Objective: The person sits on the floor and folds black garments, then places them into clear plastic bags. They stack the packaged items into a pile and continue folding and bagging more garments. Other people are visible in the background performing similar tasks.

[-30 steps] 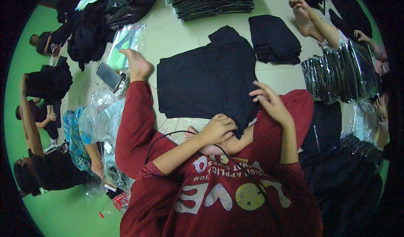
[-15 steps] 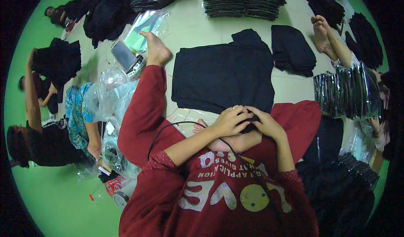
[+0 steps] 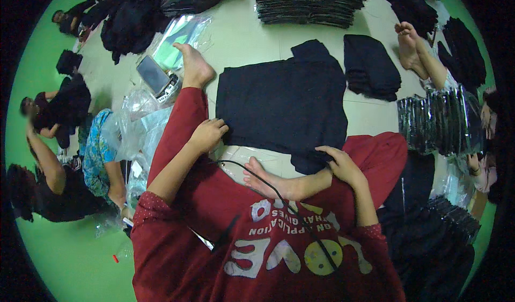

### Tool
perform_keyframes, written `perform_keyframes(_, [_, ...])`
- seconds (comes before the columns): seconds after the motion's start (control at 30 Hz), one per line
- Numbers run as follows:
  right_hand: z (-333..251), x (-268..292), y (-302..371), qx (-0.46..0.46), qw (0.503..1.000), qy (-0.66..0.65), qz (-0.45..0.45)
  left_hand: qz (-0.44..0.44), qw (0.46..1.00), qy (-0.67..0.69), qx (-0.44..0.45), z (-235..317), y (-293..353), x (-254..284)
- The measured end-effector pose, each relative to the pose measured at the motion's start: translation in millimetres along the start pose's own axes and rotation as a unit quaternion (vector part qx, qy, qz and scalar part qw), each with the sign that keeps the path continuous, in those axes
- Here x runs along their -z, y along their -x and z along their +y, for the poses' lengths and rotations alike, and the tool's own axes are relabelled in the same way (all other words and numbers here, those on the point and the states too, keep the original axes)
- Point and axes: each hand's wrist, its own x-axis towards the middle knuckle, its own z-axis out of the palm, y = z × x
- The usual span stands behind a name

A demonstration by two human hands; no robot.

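Observation:
A black T-shirt [image 3: 281, 103] lies spread on the pale floor in front of my crossed legs, its hem end to the left. One short sleeve points away from me, the other toward me over my foot. My left hand [image 3: 208, 136] is at the near left corner, fingers bent and closed on the hem edge. My right hand [image 3: 343, 165] rests beside the near sleeve, its fingers stretched out and touching the cloth by the shoulder. Nothing is gripped in it that I can see.
Folded black garments [image 3: 371, 66] sit to the right of the shirt. Bagged stacks stand at the far side [image 3: 311, 1] and right [image 3: 440, 122]. A phone [image 3: 154, 74] lies by my left foot. A black cable [image 3: 268, 183] crosses my lap. Co-workers sit on both sides.
My hands were together at the near sleeve and have parted. The left moved left to the hem corner; the right opened and shifted slightly. The near sleeve now lies spread out.

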Motion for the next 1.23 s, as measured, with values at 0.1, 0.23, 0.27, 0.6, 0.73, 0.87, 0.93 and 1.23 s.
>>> perform_keyframes(0.1, [4, 11, -10, 0.0, 1.0, 0.017, 0.002, -0.045, 0.989, 0.134, 0.049, -15, -12, 4])
perform_keyframes(0.23, [8, 52, -46, 0.026, 0.992, 0.109, 0.052, -0.032, 0.848, 0.475, 0.231, -46, -37, 11])
perform_keyframes(0.27, [8, 63, -58, 0.048, 0.988, 0.115, 0.092, 0.004, 0.827, 0.502, 0.252, -46, -39, 8])
perform_keyframes(0.6, [7, 71, -95, 0.023, 0.979, 0.083, 0.185, 0.277, 0.804, 0.393, 0.351, -14, -47, -40])
perform_keyframes(0.73, [14, 21, -82, 0.022, 0.98, 0.167, 0.105, 0.251, 0.858, 0.267, 0.361, -7, -52, -29])
perform_keyframes(0.87, [35, 22, -80, -0.022, 0.986, 0.138, 0.095, 0.119, 0.915, -0.032, 0.385, 5, -69, 3])
perform_keyframes(0.93, [43, 25, -82, -0.018, 0.985, 0.141, 0.102, 0.2, 0.938, 0.03, 0.281, 5, -105, 20])
perform_keyframes(1.23, [52, 31, -85, -0.007, 0.987, 0.11, 0.119, 0.038, 0.913, 0.256, 0.314, 27, -321, 35])
